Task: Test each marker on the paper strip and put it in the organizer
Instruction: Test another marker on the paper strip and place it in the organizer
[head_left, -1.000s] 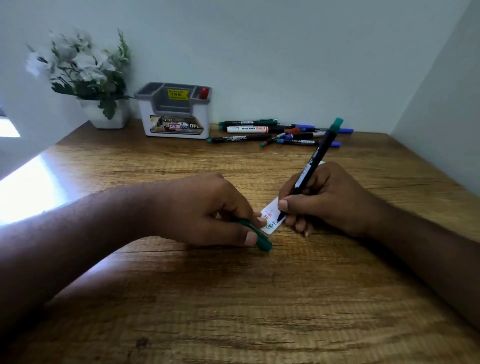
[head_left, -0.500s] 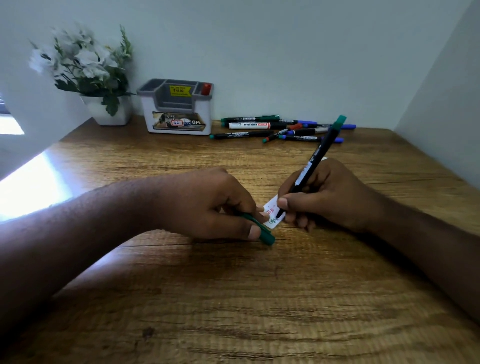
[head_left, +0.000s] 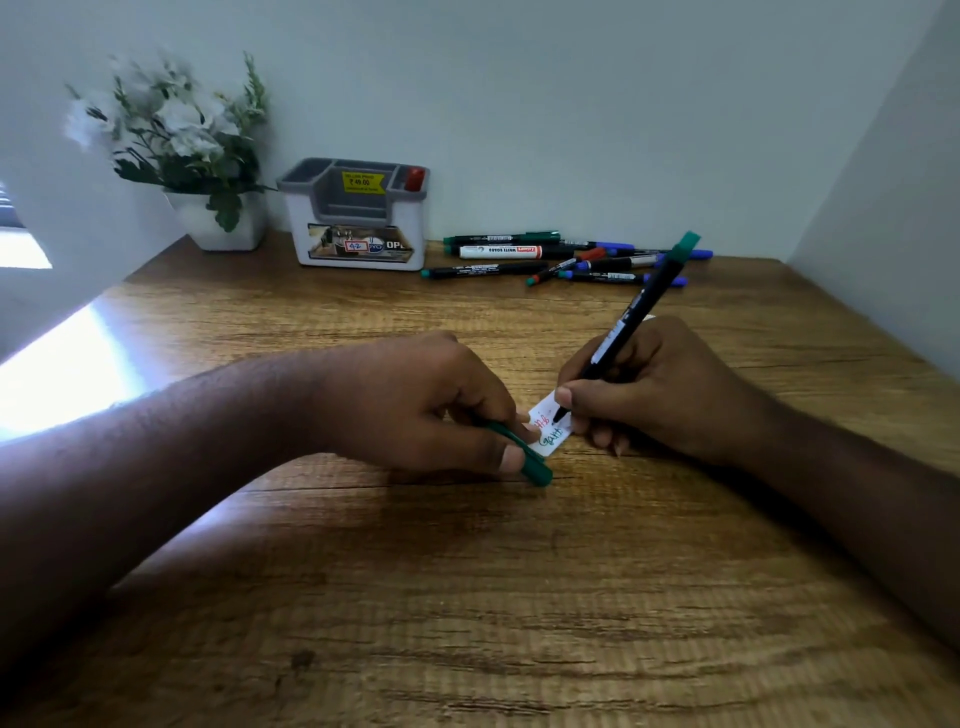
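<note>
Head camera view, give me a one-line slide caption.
Right hand tests green marker on paper strip; left hand holds its cap.

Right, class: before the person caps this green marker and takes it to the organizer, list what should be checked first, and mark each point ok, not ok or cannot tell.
1. Test mark made: green writing shows on the paper strip. Ok.
2. Marker held firmly: right hand grips the green marker, tip on the strip. Ok.
3. Cap within reach: left hand holds the green cap beside the strip. Ok.
4. Organizer has room: one red marker stands in its right slot; other compartments look free. Ok.
5. Ink dry on the strip: cannot tell.
6. Untested markers lie clear of the organizer's front: ok.
</note>
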